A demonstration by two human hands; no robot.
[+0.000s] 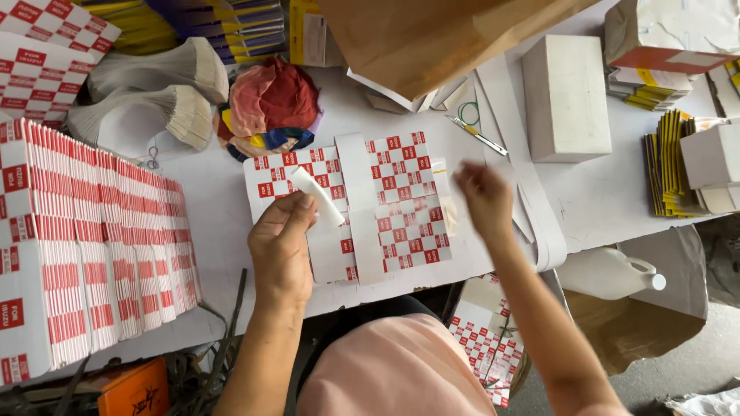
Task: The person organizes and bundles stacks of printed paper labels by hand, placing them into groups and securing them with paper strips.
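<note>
A flat red-and-white checked cardboard sheet lies on the white table in front of me. A white strip runs down its middle. My left hand sits at the sheet's left edge and pinches a small white paper strip that sticks up to the right. My right hand is blurred above the sheet's right edge, fingers curled; whether it holds anything is unclear.
A long row of folded red-and-white cartons fills the left. Bundled rags, white paper bundles, a white box, yellow stacks, a brown bag and a white jug surround the sheet.
</note>
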